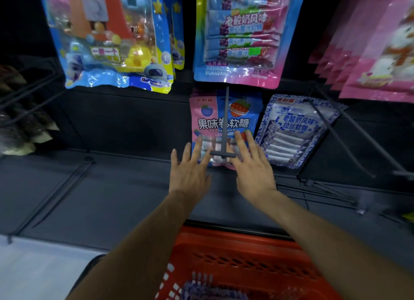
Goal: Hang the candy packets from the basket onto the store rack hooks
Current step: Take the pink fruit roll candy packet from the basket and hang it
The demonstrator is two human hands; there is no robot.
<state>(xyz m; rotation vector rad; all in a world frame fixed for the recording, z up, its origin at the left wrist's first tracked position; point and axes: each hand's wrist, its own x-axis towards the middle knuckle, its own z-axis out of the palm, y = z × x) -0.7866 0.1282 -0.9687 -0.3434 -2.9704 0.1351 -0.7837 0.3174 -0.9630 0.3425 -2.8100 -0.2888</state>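
Note:
A pink and blue candy packet (225, 122) hangs on a grey rack hook (224, 129) whose T-shaped end sticks out toward me. My left hand (190, 172) and my right hand (251, 167) reach to either side of the hook's end with straight, spread fingers, the fingertips lying over the packet's lower part. Neither hand holds anything. Below, the red basket (242, 257) stands between my forearms, with a blue and white packet (208, 290) partly visible inside at the bottom edge.
A blue and white packet (295, 129) hangs on the hook to the right. Above hang a blue toy-candy bag (107, 37), a pink-blue bag (242, 35) and pink bags (378, 46). Bare hooks (349, 140) jut out at right, dark packets (20, 116) at left.

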